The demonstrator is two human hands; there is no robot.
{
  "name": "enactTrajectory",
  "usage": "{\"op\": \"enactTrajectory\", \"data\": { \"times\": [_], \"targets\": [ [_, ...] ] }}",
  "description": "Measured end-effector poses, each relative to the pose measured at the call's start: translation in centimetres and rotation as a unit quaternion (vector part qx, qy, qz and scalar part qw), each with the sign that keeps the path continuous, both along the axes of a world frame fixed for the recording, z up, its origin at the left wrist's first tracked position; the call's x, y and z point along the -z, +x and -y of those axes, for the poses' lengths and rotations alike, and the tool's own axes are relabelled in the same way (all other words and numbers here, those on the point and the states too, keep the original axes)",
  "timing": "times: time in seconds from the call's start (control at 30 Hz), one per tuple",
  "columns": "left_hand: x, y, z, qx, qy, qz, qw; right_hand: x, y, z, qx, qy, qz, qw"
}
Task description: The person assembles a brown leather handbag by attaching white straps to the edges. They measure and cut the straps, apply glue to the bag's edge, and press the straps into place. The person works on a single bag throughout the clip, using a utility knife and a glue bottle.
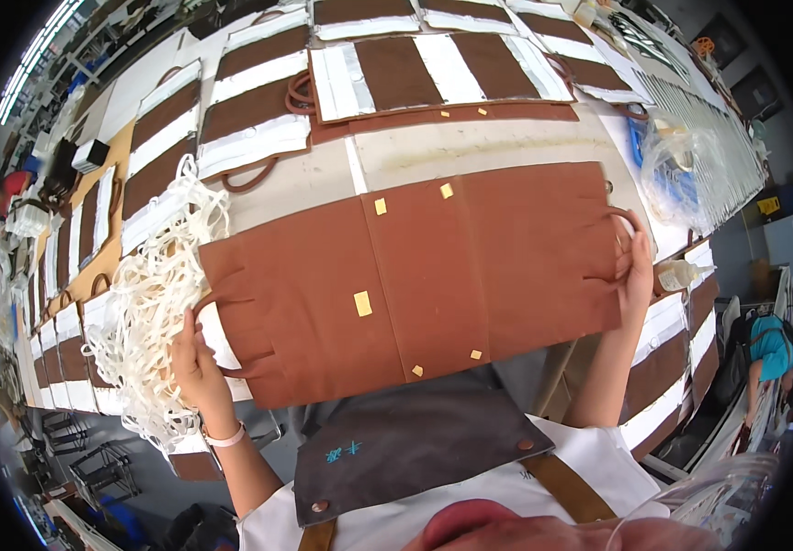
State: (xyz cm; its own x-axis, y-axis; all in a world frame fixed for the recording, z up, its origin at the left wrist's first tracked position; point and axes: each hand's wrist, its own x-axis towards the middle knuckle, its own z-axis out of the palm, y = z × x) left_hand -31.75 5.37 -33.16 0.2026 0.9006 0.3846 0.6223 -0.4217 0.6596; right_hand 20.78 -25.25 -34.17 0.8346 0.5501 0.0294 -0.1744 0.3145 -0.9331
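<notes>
A large brown leather-like panel (pixel 433 275) lies flat across the workbench in front of me, dotted with several small yellow stickers. My left hand (pixel 196 363) grips its left edge, where brown strap handles are attached. At the right edge my right hand (pixel 635 262) holds the panel beside another handle. Both hands keep the panel spread between them.
A heap of white paper strips (pixel 153 303) sits just left of the panel. Rows of brown panels with white strips (pixel 258 101) cover the bench behind and to the left. A clear plastic bag (pixel 681 170) lies far right. Another person in a teal shirt (pixel 768 354) sits at right.
</notes>
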Motion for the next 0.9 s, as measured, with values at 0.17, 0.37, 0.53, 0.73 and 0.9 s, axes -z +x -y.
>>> {"op": "enactTrajectory", "data": {
  "times": [0.17,0.37,0.53,0.73,0.9],
  "targets": [
    [0.3,2.7,1.6,0.050,0.028,-0.208,0.976,-0.3,-1.1,-1.1,0.159,-0.508,0.524,0.665],
    [0.7,8.6,2.5,0.231,-0.002,-0.275,0.933,-1.2,-7.0,-8.2,-0.007,-0.443,0.576,0.687],
    [2.1,10.0,0.8,0.246,-0.017,-0.344,0.906,3.1,-8.6,-13.2,-0.083,-0.486,0.634,0.596],
    [2.3,10.1,0.5,0.214,-0.022,-0.361,0.907,4.1,-8.5,-14.2,-0.068,-0.545,0.615,0.566],
    [2.7,10.5,0.0,0.192,-0.028,-0.354,0.915,4.3,-8.1,-14.4,-0.052,-0.551,0.598,0.580]
  ]
}}
